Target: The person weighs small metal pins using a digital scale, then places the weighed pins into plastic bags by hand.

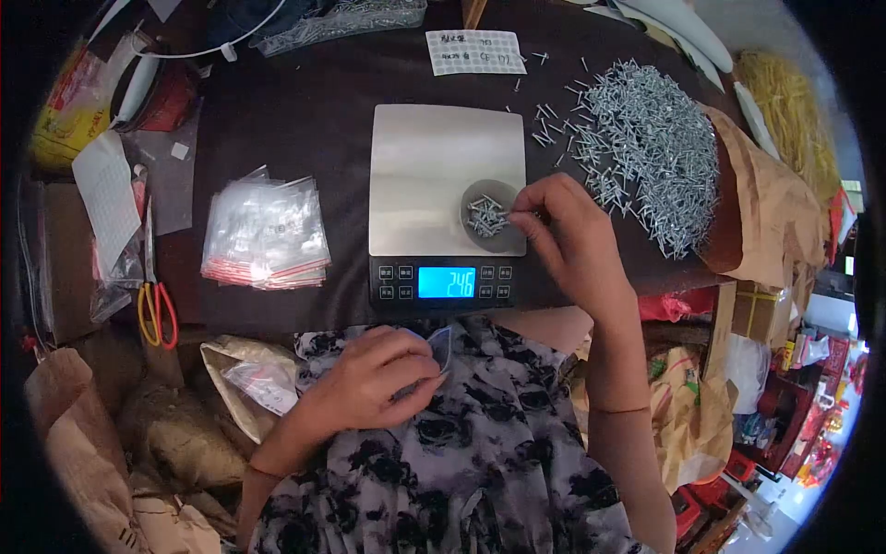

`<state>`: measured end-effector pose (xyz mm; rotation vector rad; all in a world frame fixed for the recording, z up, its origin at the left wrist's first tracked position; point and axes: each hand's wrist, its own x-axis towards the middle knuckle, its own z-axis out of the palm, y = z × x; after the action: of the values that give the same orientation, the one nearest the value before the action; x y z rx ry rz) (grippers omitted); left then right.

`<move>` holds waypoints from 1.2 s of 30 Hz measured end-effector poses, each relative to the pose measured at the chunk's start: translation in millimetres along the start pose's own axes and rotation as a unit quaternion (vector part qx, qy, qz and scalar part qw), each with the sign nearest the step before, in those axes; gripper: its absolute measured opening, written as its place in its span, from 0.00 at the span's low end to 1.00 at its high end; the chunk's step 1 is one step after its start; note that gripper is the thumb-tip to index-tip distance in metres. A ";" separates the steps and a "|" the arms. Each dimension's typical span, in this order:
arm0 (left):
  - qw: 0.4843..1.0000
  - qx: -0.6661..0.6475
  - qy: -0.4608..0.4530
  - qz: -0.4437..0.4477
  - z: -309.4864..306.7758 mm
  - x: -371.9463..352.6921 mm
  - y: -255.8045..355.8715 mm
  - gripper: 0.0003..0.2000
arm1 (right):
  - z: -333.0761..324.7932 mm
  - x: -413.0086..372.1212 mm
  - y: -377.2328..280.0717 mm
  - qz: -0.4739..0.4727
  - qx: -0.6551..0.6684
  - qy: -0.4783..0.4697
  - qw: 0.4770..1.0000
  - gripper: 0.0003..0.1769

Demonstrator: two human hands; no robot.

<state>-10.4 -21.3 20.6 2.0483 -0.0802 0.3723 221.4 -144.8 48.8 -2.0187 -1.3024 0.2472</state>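
Head view: hands apart. Round cup (501, 243) of screws (486, 215) stands on the scale's (429, 175) front right corner; right hand (577, 242), nearer, meets its rim, exact grip unclear to me. Before the scale, left hand (377, 377) clasps a bag (445, 348).

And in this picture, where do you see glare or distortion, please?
Head view: strong lens curving, black corners; head view: soft sheen on the scale's metal plate; head view: blue display glowing but legible; head view: overbright patches along the right edge.
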 end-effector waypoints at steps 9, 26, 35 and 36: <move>1.000 0.010 0.001 0.006 1.7 -0.7 -1.9 0.07 | 4.6 -4.1 -4.0 0.024 0.030 0.002 0.999 0.07; 0.998 -0.043 0.023 -0.042 -10.1 -2.8 2.3 0.07 | -11.3 -10.9 37.5 0.059 -0.061 0.174 0.981 0.23; 0.994 0.019 0.101 -0.034 -19.3 8.5 -0.4 0.08 | 27.6 -19.1 30.6 -0.014 -0.073 -0.039 0.996 0.47; 0.995 0.027 0.095 -0.032 -20.7 11.0 -0.6 0.08 | 27.5 -18.8 30.6 -0.006 -0.061 -0.036 0.997 0.45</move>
<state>-4.6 -2.0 32.5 2.0534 0.1126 0.5323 220.6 -155.6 4.8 -2.1192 -1.4046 0.2417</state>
